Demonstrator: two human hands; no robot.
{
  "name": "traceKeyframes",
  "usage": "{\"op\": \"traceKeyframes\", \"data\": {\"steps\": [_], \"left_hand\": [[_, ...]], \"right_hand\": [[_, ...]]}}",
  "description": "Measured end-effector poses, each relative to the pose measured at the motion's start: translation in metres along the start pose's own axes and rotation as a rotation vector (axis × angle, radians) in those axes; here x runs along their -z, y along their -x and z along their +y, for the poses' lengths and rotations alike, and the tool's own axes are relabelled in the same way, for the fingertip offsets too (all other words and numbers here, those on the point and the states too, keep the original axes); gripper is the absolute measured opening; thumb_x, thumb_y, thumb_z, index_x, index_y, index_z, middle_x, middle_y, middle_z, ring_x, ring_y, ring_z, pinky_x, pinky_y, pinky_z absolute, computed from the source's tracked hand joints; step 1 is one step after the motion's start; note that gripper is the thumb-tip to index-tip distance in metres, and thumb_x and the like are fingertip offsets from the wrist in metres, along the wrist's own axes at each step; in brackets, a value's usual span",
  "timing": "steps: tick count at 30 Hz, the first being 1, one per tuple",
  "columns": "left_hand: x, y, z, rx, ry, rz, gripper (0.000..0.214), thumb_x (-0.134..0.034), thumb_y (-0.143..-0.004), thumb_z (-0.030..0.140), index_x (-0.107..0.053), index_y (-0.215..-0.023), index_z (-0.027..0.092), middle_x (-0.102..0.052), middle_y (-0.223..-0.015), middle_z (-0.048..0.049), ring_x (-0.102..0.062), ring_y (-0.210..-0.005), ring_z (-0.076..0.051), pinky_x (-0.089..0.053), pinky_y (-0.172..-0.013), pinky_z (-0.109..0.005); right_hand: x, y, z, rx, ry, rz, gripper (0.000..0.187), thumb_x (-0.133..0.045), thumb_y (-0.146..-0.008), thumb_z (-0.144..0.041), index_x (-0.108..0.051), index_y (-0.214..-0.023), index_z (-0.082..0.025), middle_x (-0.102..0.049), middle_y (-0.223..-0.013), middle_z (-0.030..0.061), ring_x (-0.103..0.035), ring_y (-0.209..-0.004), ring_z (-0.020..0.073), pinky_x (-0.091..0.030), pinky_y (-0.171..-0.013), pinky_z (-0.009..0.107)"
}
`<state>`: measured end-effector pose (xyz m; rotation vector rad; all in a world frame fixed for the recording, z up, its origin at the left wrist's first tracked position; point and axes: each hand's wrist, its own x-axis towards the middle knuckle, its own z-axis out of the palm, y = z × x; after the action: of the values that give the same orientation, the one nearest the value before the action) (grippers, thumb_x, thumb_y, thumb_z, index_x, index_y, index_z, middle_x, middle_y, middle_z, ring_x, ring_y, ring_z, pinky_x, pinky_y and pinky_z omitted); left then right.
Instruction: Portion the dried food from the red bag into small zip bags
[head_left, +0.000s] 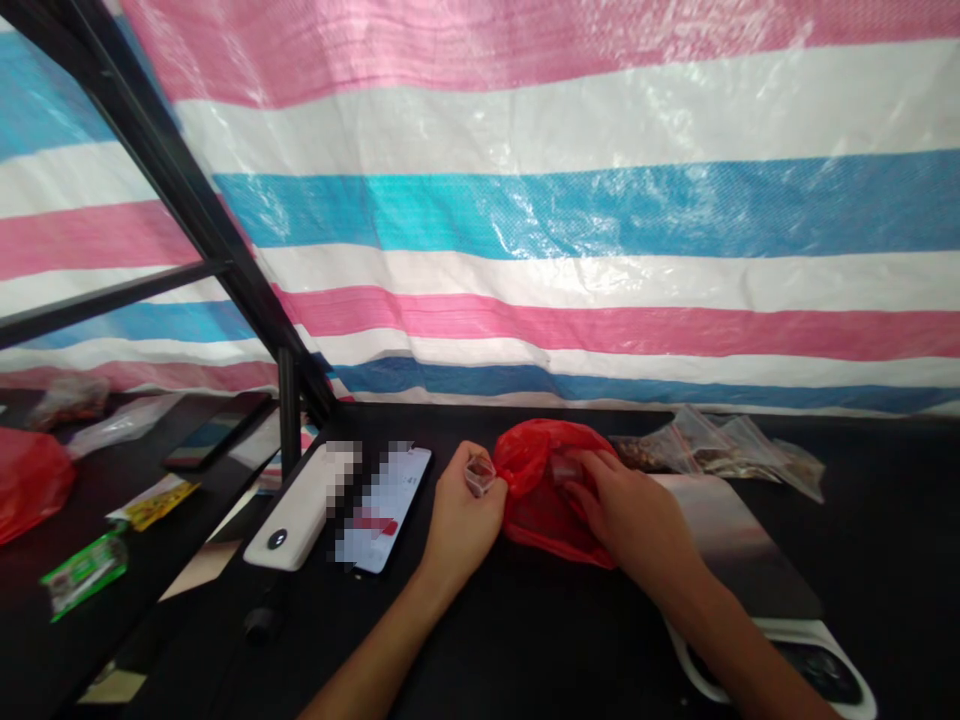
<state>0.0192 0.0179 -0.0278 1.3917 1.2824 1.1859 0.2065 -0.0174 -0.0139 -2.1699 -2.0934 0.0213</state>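
A red plastic bag (534, 498) lies on the black table between my hands. My left hand (459, 520) is closed, pinching a small clear zip pouch (480, 473) at the bag's left edge. My right hand (626, 510) rests on the bag's right side, its fingers curled into the bag's opening around a small clear pouch. What else is inside the bag is hidden.
A phone (386, 508) and a white power bank (300, 510) lie left of my left hand. Several clear pouches with brown contents (712, 445) sit at the back right. A scale with a metal plate (750, 570) is under my right forearm. A black frame post (288, 410) divides off the neighbouring table.
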Motion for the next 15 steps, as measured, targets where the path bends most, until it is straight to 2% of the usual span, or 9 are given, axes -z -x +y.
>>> {"op": "traceKeyframes", "data": {"steps": [2, 8, 11, 15], "left_hand": [[-0.0017, -0.0006, -0.0009, 0.074, 0.131, -0.010, 0.013, -0.057, -0.064, 0.014, -0.050, -0.072, 0.021, -0.047, -0.062, 0.0068, -0.045, -0.056, -0.009, -0.034, -0.053, -0.019], [-0.0011, 0.0006, 0.0024, 0.426, 0.599, -0.114, 0.018, -0.055, -0.053, 0.018, -0.052, -0.071, 0.020, -0.045, -0.058, 0.0070, -0.041, -0.046, -0.008, -0.030, -0.043, -0.019], [0.0003, -0.0005, 0.0046, 0.472, 0.646, -0.128, 0.017, -0.055, -0.050, 0.020, -0.050, -0.066, 0.019, -0.046, -0.059, 0.0060, -0.043, -0.047, -0.008, -0.036, -0.044, -0.019], [0.0015, -0.0039, 0.0046, 0.452, 0.614, -0.092, 0.017, -0.054, -0.049, 0.018, -0.048, -0.065, 0.019, -0.047, -0.060, 0.0058, -0.045, -0.048, -0.007, -0.038, -0.045, -0.018]], "right_hand": [[-0.0003, 0.0003, -0.0017, 0.002, -0.022, -0.021, 0.028, -0.056, -0.100, -0.032, -0.064, -0.126, -0.025, -0.072, -0.125, 0.0062, -0.074, -0.094, 0.0273, -0.053, -0.075, 0.036], [-0.0048, 0.0016, -0.0079, 0.104, -0.145, -0.037, 0.028, -0.057, -0.099, -0.032, -0.066, -0.125, -0.026, -0.072, -0.126, 0.0055, -0.075, -0.097, 0.0270, -0.055, -0.078, 0.036], [-0.0082, 0.0029, -0.0100, 0.133, -0.216, -0.017, 0.028, -0.058, -0.098, -0.030, -0.067, -0.124, -0.026, -0.072, -0.127, 0.0058, -0.074, -0.099, 0.0265, -0.056, -0.080, 0.036], [-0.0071, 0.0018, -0.0043, 0.089, -0.293, -0.003, 0.030, -0.058, -0.095, -0.026, -0.067, -0.124, -0.025, -0.073, -0.124, 0.0065, -0.073, -0.104, 0.0270, -0.055, -0.085, 0.037]]}}
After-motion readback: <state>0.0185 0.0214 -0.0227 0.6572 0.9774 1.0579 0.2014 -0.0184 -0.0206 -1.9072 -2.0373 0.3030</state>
